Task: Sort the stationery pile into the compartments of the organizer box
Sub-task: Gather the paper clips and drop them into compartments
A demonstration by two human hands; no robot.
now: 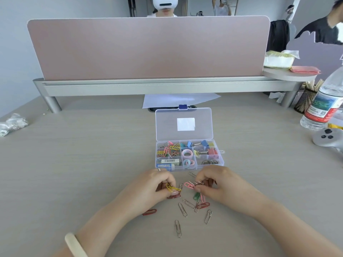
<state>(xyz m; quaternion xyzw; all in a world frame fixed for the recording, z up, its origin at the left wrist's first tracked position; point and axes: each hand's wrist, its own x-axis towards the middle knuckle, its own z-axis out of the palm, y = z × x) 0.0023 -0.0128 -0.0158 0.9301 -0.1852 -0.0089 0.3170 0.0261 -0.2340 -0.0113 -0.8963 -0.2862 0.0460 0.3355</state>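
A clear organizer box (221,158) stands open in the middle of the desk, its lid (163,125) tilted back. Its compartments hold paper clips, binder clips, pastel rings, erasers and metal rings. Just in front of it, my left hand (157,184) pinches yellow paper clips (171,187). To their right, my right hand (213,182) grips pink and silver paper clips (192,184). Loose paper clips (182,210) in silver, red and green lie scattered on the desk below both hands. One red clip (149,212) lies by my left wrist.
A pink divider panel (148,47) on a grey rail closes off the desk's far side. A water bottle (326,101), a mesh holder of sticks (305,98) and a grey controller (327,138) stand at right. Crumpled plastic (13,124) lies far left. People are behind the divider.
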